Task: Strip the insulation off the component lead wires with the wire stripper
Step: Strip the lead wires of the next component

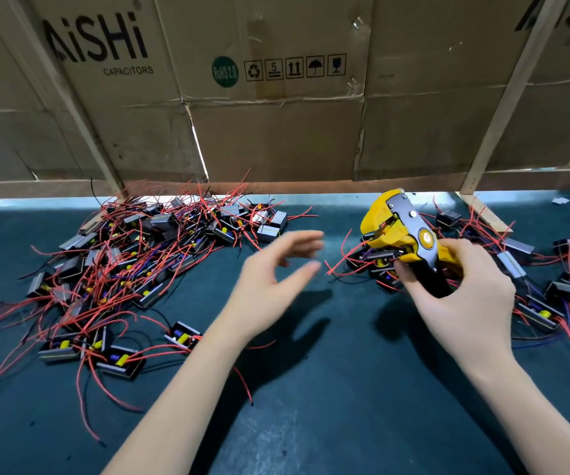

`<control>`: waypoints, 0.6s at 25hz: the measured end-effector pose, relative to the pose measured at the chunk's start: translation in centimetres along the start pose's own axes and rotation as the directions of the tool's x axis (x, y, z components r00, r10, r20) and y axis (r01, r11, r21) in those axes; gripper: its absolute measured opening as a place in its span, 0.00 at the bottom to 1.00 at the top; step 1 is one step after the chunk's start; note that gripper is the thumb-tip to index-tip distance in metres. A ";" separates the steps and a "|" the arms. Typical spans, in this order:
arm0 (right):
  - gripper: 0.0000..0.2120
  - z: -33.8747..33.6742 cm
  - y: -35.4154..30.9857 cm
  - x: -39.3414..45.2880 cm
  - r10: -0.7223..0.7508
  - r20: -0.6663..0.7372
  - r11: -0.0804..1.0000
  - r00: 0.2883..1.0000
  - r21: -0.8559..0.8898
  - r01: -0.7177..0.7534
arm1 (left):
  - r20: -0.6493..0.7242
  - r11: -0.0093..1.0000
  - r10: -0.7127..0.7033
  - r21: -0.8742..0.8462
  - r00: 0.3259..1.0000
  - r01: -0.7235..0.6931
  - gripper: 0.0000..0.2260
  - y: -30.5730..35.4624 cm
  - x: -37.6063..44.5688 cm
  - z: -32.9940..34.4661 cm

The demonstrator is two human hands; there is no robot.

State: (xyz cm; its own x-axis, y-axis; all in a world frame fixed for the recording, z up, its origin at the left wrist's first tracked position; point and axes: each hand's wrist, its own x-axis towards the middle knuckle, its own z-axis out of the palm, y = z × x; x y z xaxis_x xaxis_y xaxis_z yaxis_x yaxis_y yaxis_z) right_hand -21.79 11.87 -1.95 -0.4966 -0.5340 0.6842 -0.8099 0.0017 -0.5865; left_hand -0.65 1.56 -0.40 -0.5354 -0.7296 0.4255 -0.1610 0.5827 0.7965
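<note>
The right hand (461, 289) grips the black handles of a yellow-and-black wire stripper (403, 234), held head-up above the dark green table mat (311, 423), a thin red lead wire (345, 255) apparently caught in its jaws. The left hand (273, 272), blurred, hovers with fingers spread and holds nothing. Small black components with red leads lie heaped at left (132, 262) and scattered at right (551, 286). Brown cardboard behind (276, 132) reads "AiSHi CAPACITORS" and "RoHS 2.0"
</note>
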 end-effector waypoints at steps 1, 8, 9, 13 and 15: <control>0.15 0.0 0.2 0.0 0.005 -0.004 1.000 1.000 0.023 -0.005 | -0.142 0.999 -0.043 0.015 0.989 0.046 0.12 -0.6 0.3 -1.3; 0.13 0.1 -0.2 -0.2 -0.009 0.188 0.950 0.982 0.307 -0.050 | -0.609 0.331 -0.404 0.598 0.682 0.730 0.08 -5.7 -1.2 -9.8; 0.13 0.2 -0.4 -0.3 -0.038 0.217 0.941 0.975 0.336 -0.038 | -0.613 0.309 -0.427 0.592 0.664 0.745 0.10 -5.9 -1.3 -9.9; 0.12 0.3 -0.9 -0.7 -0.147 0.260 0.937 0.954 0.347 0.050 | -0.646 0.311 -0.428 0.552 0.632 0.774 0.07 -5.9 -1.2 -10.1; 0.13 0.4 -1.0 -0.8 -0.169 0.270 0.937 0.948 0.342 0.069 | -0.636 0.376 -0.379 0.558 0.672 0.740 0.05 -5.6 -1.3 -10.2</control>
State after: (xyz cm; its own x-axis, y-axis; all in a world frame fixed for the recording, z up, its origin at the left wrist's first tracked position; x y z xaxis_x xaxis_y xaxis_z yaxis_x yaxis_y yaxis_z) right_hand -20.48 11.99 -2.11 -0.2498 -0.7348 0.6306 -0.6869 -0.3245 -0.6503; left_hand 9.39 -4.39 -1.05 0.2284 -0.9391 0.2569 -0.9193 -0.1212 0.3746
